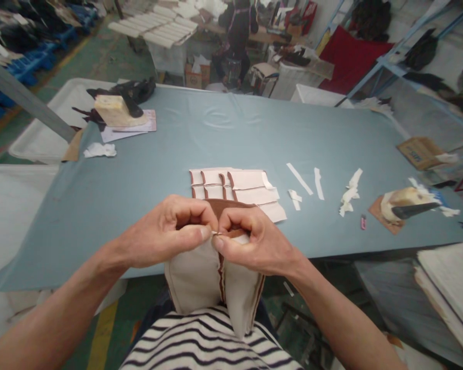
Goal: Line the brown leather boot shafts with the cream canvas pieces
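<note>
My left hand [177, 231] and my right hand [254, 239] meet in front of my body, thumbs and forefingers pinched close together. Both grip the upper edge of a cream and brown sewn piece [195, 280], which hangs down to my lap with a dark brown seam down its middle. Whether it is fabric or leather I cannot tell. Between the fingertips a small pale bit shows. Just beyond my hands, cream pieces with brown edges [250, 180] lie overlapped in rows on the blue-grey covered table [224, 128].
White strips [299, 178] and crumpled white scraps [351, 192] lie to the right. A small pink object [363, 222] sits near a cream block with a black handle [409, 205]. Another such block [119, 112] stands far left. A cardboard box [420, 152] rests at right. A person [239, 31] sits beyond.
</note>
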`<state>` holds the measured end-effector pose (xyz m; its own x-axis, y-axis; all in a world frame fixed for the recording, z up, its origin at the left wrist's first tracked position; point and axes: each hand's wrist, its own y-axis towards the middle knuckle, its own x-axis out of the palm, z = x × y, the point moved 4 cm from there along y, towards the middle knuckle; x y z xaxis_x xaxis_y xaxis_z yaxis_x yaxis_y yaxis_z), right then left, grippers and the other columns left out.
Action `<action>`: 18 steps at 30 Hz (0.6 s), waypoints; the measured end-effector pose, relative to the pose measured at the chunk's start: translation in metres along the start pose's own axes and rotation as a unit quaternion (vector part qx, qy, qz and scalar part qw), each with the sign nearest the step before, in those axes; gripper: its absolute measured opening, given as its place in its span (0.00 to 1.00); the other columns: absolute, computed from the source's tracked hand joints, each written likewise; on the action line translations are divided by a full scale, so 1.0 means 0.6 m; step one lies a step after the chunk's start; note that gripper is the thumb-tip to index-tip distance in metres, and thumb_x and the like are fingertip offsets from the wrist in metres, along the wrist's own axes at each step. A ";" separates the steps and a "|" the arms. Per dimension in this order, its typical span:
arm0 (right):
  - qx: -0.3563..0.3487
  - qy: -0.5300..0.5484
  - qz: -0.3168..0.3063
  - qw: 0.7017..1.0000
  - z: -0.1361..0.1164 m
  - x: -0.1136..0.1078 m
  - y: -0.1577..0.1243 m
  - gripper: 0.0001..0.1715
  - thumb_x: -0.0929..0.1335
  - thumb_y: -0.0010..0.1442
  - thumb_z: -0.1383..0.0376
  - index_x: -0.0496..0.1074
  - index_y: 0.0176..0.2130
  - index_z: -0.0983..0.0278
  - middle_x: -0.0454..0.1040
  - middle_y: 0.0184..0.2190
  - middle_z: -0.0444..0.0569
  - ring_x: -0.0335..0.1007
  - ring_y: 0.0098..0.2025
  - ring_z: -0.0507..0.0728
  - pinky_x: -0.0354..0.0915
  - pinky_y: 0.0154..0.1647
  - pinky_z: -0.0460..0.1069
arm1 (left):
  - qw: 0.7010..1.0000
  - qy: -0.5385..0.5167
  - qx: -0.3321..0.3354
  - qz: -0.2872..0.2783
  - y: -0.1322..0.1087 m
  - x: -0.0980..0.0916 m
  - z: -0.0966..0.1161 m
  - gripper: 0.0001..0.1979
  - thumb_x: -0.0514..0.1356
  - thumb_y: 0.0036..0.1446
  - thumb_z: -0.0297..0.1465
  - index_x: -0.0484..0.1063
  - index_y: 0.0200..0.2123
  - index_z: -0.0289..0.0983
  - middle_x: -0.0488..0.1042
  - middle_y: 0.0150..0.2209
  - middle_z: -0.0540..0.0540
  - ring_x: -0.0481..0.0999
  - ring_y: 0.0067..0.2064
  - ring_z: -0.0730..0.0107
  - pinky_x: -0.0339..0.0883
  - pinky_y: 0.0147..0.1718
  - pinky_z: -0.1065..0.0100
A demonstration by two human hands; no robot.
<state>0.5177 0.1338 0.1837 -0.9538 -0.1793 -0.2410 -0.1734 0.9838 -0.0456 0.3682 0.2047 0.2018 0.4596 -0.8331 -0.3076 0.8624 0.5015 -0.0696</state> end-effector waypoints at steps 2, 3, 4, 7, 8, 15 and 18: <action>-0.017 -0.024 -0.006 1.000 -0.002 -0.001 -0.006 0.08 0.70 0.55 0.64 0.67 0.28 0.62 0.63 0.23 0.37 0.54 0.24 0.48 0.51 0.25 0.45 | 1.000 0.017 0.008 -0.012 -0.003 0.002 0.005 0.07 0.59 0.56 0.31 0.74 0.29 0.36 0.72 0.24 0.54 0.67 0.26 0.76 0.60 0.24 0.77; -0.022 -0.035 -0.010 0.999 -0.003 -0.002 -0.009 0.08 0.71 0.55 0.64 0.68 0.29 0.62 0.63 0.23 0.37 0.55 0.25 0.48 0.51 0.25 0.45 | 0.999 0.031 0.011 -0.009 -0.005 0.003 0.008 0.06 0.59 0.56 0.30 0.74 0.29 0.36 0.72 0.24 0.54 0.67 0.26 0.76 0.60 0.24 0.77; -0.025 -0.044 -0.015 0.999 -0.004 -0.003 -0.011 0.07 0.71 0.55 0.64 0.68 0.29 0.62 0.64 0.23 0.37 0.55 0.25 0.48 0.52 0.25 0.45 | 0.999 0.046 0.014 -0.003 -0.007 0.004 0.012 0.06 0.59 0.56 0.29 0.74 0.28 0.36 0.72 0.24 0.55 0.67 0.26 0.77 0.60 0.23 0.78; -0.026 -0.059 -0.026 0.998 -0.009 -0.006 -0.015 0.06 0.71 0.57 0.63 0.70 0.31 0.63 0.67 0.24 0.38 0.59 0.26 0.48 0.54 0.26 0.44 | 0.994 0.098 0.038 0.026 -0.015 0.005 0.027 0.07 0.58 0.57 0.28 0.74 0.27 0.36 0.71 0.22 0.56 0.66 0.24 0.79 0.58 0.22 0.79; -0.029 -0.065 -0.026 0.997 -0.012 -0.007 -0.016 0.06 0.71 0.58 0.63 0.71 0.32 0.63 0.68 0.25 0.38 0.60 0.26 0.49 0.55 0.26 0.44 | 0.991 0.119 0.048 0.035 -0.018 0.005 0.032 0.07 0.58 0.58 0.28 0.75 0.28 0.36 0.71 0.22 0.57 0.66 0.23 0.80 0.58 0.22 0.80; -0.077 -0.145 0.008 0.986 -0.030 -0.010 -0.022 0.06 0.70 0.60 0.66 0.71 0.31 0.63 0.68 0.24 0.38 0.60 0.26 0.48 0.53 0.28 0.44 | 0.965 0.235 0.099 0.064 -0.039 0.004 0.040 0.07 0.59 0.63 0.25 0.77 0.34 0.38 0.73 0.24 0.58 0.68 0.24 0.80 0.59 0.24 0.78; -0.083 -0.146 0.015 0.986 -0.034 -0.010 -0.024 0.06 0.69 0.59 0.68 0.71 0.29 0.63 0.67 0.24 0.38 0.60 0.26 0.48 0.52 0.28 0.45 | 0.947 0.272 0.148 0.082 -0.049 0.009 0.042 0.08 0.59 0.64 0.23 0.76 0.39 0.39 0.76 0.28 0.58 0.72 0.27 0.80 0.61 0.28 0.78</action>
<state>0.5210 0.1205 0.2057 -0.8517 -0.1199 -0.5102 -0.2082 0.9707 0.1196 0.3508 0.1798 0.2260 0.4847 -0.4653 -0.7406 0.8474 0.4594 0.2660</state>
